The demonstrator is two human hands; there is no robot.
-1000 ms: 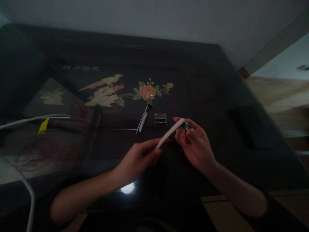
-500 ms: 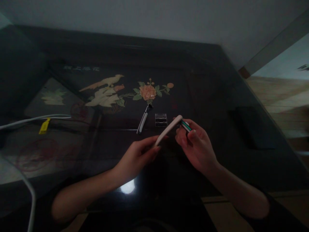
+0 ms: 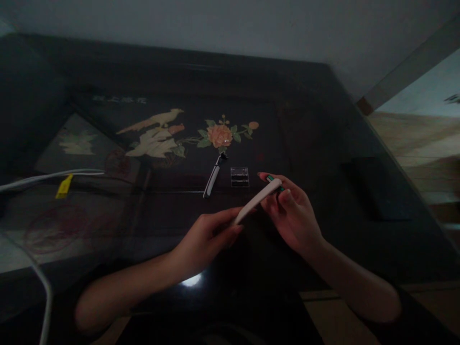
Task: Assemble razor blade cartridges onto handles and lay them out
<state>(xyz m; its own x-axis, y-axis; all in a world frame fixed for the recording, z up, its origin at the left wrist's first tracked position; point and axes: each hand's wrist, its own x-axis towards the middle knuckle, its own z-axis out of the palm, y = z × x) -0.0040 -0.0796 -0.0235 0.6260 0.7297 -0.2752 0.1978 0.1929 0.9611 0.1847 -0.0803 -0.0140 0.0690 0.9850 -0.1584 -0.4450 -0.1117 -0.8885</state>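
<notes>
Above the dark shiny surface, long white plastic razor handle, left hand pinching its near end, right hand closed round its green-tipped far end, small clear blade case lying just behind.

White razor handle: a slim, gently curved pale bar held above the dark bench, slanting from its lower end near the viewer up and away to the right, that lower end pinched in the fingers of the left hand. Its upper end meets a small green-and-white razor cartridge, gripped between thumb and fingers of the right hand and largely covered by them. Whether the cartridge is seated on the handle or merely pressed against it cannot be made out in the dim light.
</notes>
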